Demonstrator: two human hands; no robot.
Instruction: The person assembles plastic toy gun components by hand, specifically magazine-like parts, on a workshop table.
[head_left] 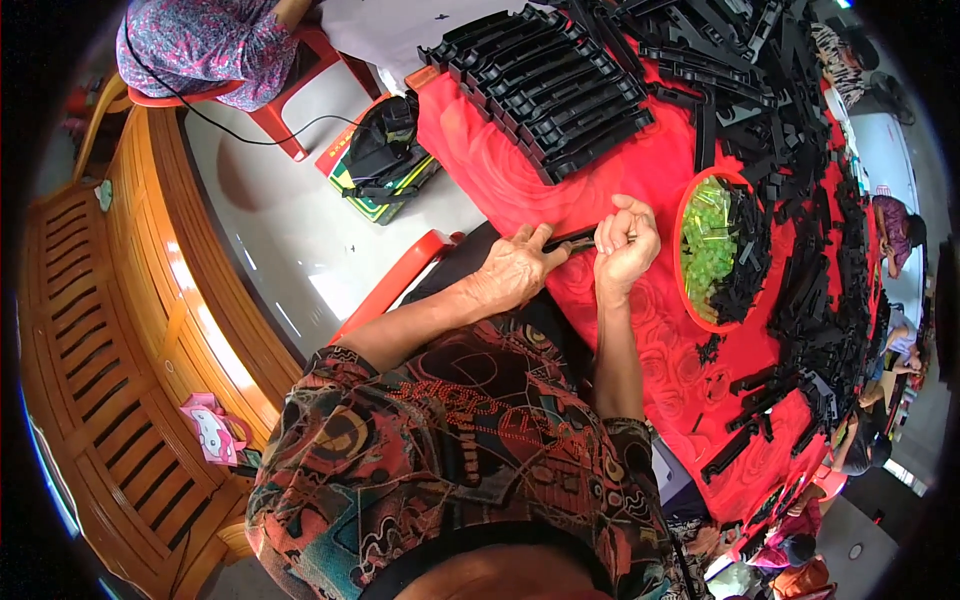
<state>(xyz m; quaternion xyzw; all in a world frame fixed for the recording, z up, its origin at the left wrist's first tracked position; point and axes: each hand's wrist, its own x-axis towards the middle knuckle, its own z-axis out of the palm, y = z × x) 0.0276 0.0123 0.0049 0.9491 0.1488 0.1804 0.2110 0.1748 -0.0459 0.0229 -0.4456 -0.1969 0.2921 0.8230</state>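
A narrow black plastic strip (574, 243) lies at the edge of the red-covered table, between my two hands. My left hand (512, 270) comes in from the left, its fingers bent over and gripping the near end of the strip. At the strip's other end, my right hand (627, 248) is closed with curled fingers and the thumb side against the strip. Whatever its fingertips pinch is hidden. To the right of that hand stands a round orange-red basin (681, 275) with small translucent green pieces (708, 235) and small black pieces (742, 262) inside.
Black slotted parts (545, 90) are stacked in rows at the table's far side. Loose black strips (720, 70) pile up farther right. A wooden bench (90, 330) and a red chair (395, 285) are at left. Several other people sit around.
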